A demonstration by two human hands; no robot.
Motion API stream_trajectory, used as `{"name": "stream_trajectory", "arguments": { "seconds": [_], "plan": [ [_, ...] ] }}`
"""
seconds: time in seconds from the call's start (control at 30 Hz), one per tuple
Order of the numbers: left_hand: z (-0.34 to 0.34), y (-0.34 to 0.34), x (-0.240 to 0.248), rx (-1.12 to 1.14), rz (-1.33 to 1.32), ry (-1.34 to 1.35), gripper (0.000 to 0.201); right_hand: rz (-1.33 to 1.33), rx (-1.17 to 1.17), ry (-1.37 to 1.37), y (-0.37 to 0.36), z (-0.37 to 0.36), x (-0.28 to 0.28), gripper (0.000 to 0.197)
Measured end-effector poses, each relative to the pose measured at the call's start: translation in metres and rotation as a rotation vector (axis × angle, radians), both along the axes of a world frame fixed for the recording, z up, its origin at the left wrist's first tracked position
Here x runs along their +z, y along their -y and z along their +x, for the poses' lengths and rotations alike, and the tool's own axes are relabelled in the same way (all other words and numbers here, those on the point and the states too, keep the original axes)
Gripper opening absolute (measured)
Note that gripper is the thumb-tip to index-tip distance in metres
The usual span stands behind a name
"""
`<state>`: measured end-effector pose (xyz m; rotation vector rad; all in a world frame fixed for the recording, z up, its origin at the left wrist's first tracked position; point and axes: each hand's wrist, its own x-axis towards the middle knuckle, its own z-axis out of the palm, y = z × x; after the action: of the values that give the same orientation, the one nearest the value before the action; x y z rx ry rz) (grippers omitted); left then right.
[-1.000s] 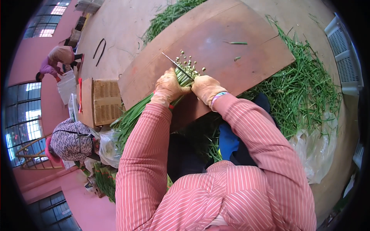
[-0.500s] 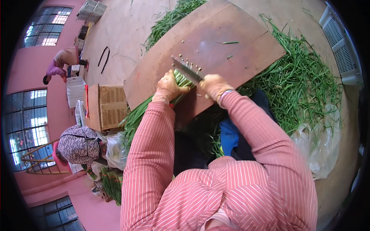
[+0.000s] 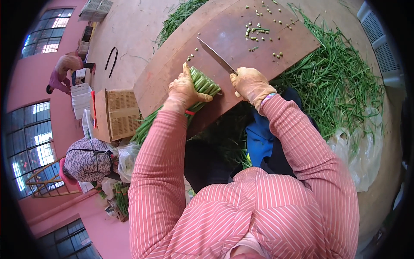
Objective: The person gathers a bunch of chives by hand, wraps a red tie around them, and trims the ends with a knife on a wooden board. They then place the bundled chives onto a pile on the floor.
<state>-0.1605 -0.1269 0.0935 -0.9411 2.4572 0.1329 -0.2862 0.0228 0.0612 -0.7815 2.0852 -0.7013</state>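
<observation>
A bundle of garlic scapes (image 3: 202, 82), long green stems with freshly cut pale ends, lies over the near left part of the brown board (image 3: 215, 26). My left hand (image 3: 183, 90), in a yellowish glove, is wrapped round it near the cut ends, thumb across the front. A red band (image 3: 189, 112) shows beside that wrist. The stems trail under my left forearm. In my gloved right hand (image 3: 252, 85) is the handle of a knife (image 3: 217, 56); its blade points far left, held apart from the stems. Small cut stem ends (image 3: 254, 31) are scattered on the board.
Loose green trimmings (image 3: 340, 90) are heaped right of the board, with a clear plastic bag (image 3: 360, 159) nearer me. White crates (image 3: 379, 47) stand far right. At left are a box (image 3: 123, 114), a bent-over person (image 3: 88, 159) and another person (image 3: 67, 71) farther off.
The blade has come away from the stem ends. My right hand has shifted right and nearer the board's edge. Cut pieces have scattered farther across the board, and the cut ends now show evenly.
</observation>
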Motion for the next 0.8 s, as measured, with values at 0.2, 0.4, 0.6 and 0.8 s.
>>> {"name": "stream_trajectory", "arguments": {
  "seconds": [0.2, 0.4, 0.6, 0.8],
  "plan": [
    [0.009, -0.037, -0.033, 0.015, -0.402, -0.171, 0.119, -0.06, 0.032, -0.054, -0.019, 0.031, -0.011, 0.031],
    [0.009, -0.043, -0.033, 0.042, -0.422, -0.128, 0.113, -0.197, 0.064, -0.446, -0.03, 0.071, -0.031, 0.031],
    [0.01, -0.039, -0.032, 0.047, -0.373, -0.167, 0.113, -0.214, 0.11, -0.467, -0.033, 0.077, -0.041, 0.027],
    [0.007, 0.001, -0.02, -0.052, -0.123, -0.164, 0.113, -0.181, 0.171, -0.497, 0.007, 0.07, -0.05, 0.025]
  ]
}}
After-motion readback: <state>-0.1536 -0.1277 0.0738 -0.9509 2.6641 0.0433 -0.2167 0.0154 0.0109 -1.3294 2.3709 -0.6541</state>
